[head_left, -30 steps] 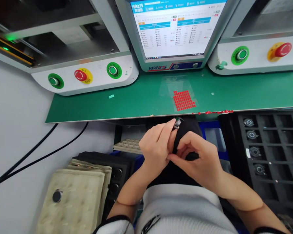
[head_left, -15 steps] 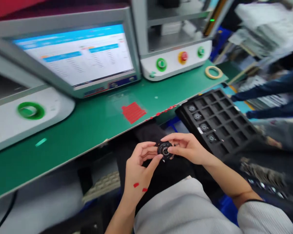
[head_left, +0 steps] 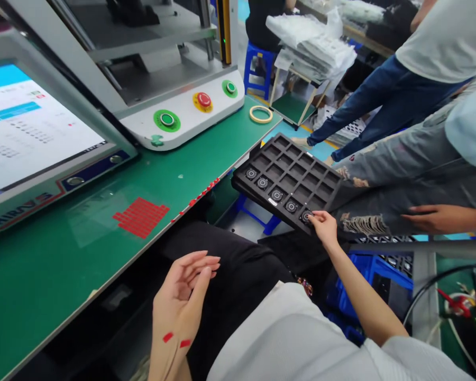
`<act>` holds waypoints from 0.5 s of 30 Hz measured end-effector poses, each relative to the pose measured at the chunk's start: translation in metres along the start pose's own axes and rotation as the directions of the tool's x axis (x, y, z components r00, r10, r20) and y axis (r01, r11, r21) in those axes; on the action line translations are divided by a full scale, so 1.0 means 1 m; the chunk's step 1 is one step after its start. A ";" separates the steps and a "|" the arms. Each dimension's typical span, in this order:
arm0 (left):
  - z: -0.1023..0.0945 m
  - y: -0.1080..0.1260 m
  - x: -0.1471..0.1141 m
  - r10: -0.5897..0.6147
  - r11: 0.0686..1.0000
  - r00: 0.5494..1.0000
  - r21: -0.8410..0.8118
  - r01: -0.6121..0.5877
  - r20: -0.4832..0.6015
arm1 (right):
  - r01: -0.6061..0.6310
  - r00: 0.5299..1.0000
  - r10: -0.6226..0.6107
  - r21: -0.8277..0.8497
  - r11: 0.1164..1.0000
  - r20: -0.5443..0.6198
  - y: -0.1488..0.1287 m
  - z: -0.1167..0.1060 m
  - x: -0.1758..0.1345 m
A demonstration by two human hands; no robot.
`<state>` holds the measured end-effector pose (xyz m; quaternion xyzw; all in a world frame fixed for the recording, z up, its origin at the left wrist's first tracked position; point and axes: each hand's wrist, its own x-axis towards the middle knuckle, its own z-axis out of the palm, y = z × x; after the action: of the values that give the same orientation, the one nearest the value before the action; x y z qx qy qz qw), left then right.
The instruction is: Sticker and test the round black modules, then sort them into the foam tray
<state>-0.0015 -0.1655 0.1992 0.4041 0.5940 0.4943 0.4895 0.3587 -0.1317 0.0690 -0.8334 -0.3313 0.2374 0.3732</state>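
My right hand (head_left: pixel 324 227) reaches out to the near corner of a black compartment tray (head_left: pixel 297 170). Its thumb and fingers are closed on a round black watch body (head_left: pixel 307 216) with ringed markings, which sits in the corner compartment. Along the same edge row, several like watch bodies (head_left: pixel 276 195) lie face up, one to a compartment. In front of my lap, my left hand (head_left: pixel 188 283) is raised with nothing in it, its fingers loosely bent and apart from the thumb. Two small red stickers (head_left: pixel 176 339) are stuck at its wrist.
A green workbench (head_left: pixel 206 159) carries a sheet of red stickers (head_left: pixel 142 217), a tape roll (head_left: pixel 261 114) and a machine with a red button (head_left: pixel 203 101) and green buttons. A screen (head_left: pixel 31 127) stands at left. Several people are near; one person's hand (head_left: pixel 436 218) is right of the tray.
My right hand has carried the watch body from between both hands to the tray's corner compartment. My left hand has let go of it. The view has swung right.
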 end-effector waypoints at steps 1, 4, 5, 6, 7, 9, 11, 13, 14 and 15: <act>-0.001 0.000 -0.001 0.003 1.000 1.000 0.002 -0.003 -0.008 | 0.027 0.999 -0.028 -0.035 0.999 -0.017 0.001 0.002 -0.002; -0.006 0.000 -0.005 0.010 1.000 0.999 0.008 -0.010 -0.036 | 0.110 0.987 -0.121 -0.103 0.989 -0.109 0.002 0.007 -0.006; -0.008 0.000 -0.006 0.011 1.000 0.999 0.005 -0.011 -0.040 | 0.122 0.978 -0.138 -0.111 0.986 -0.153 0.004 0.008 -0.006; -0.010 0.000 -0.007 0.009 1.000 0.999 -0.004 -0.009 -0.040 | 0.124 0.969 -0.144 -0.111 0.986 -0.202 0.005 0.009 -0.006; -0.013 -0.001 -0.008 0.004 1.000 0.999 -0.013 -0.005 -0.039 | 0.115 0.958 -0.138 -0.104 0.988 -0.251 0.007 0.010 -0.004; -0.017 -0.001 -0.009 -0.006 0.999 0.999 -0.032 0.005 -0.035 | 0.076 0.941 -0.093 -0.065 0.995 -0.324 0.008 0.014 0.003; -0.021 -0.002 -0.007 -0.009 0.999 0.999 -0.038 0.007 -0.039 | 0.039 0.937 -0.039 -0.007 0.999 -0.346 0.005 0.017 0.011; -0.025 -0.003 -0.004 -0.009 1.000 0.998 -0.024 0.007 -0.055 | 0.016 0.942 0.002 0.051 0.999 -0.335 -0.001 0.019 0.019; -0.027 -0.004 -0.002 -0.011 1.000 0.998 -0.017 0.010 -0.067 | 0.010 0.944 0.015 0.074 0.997 -0.329 -0.005 0.020 0.022; -0.029 -0.006 0.001 -0.014 1.000 0.997 -0.013 0.013 -0.081 | 0.005 0.945 0.026 0.094 0.996 -0.327 -0.009 0.020 0.025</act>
<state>-0.0306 -0.1714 0.1939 0.3769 0.6130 0.5105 0.4708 0.3595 -0.0997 0.0603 -0.8446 -0.2487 0.1126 0.4605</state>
